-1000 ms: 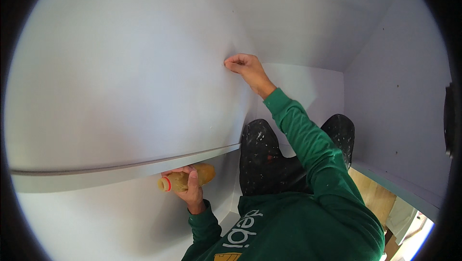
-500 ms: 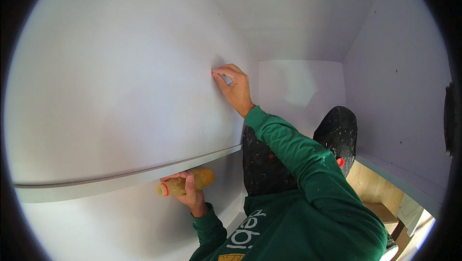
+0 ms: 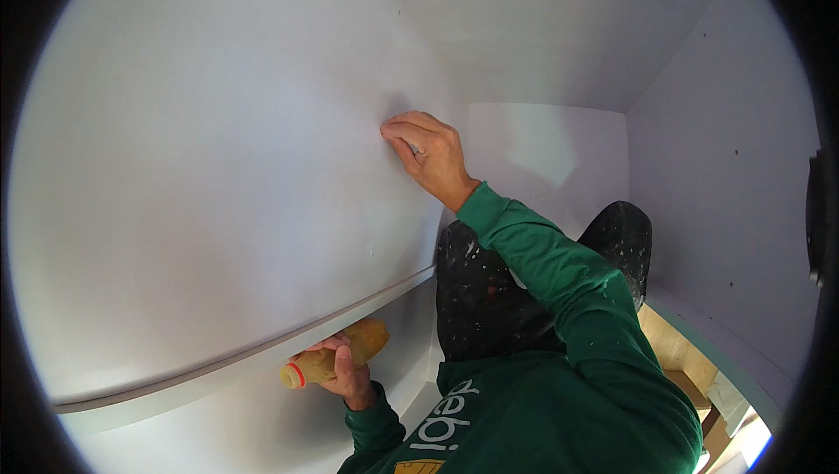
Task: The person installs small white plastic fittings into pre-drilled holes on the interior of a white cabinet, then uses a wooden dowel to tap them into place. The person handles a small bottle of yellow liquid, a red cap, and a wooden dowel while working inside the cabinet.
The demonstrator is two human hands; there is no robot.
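My left hand (image 3: 348, 380) is wrapped round a plastic bottle (image 3: 365, 339) with yellowish-brown contents. The bottle lies tilted below the pale ledge (image 3: 262, 353), its neck pointing left, with a red ring round it. Higher up, my right hand (image 3: 430, 152) has thumb and fingers pinched together. Their tips are at the large white panel (image 3: 218, 168); whatever they may hold is too small to make out.
A white side panel (image 3: 734, 203) with small dark holes rises on the right. My legs in black, paint-spotted trousers (image 3: 489, 299) are between the panels. At lower right is a brown box (image 3: 689, 391).
The view has shifted slightly, and the ledge sits lower at its left end. The pinched right hand stays at the panel. A red round thing near my knee no longer shows.
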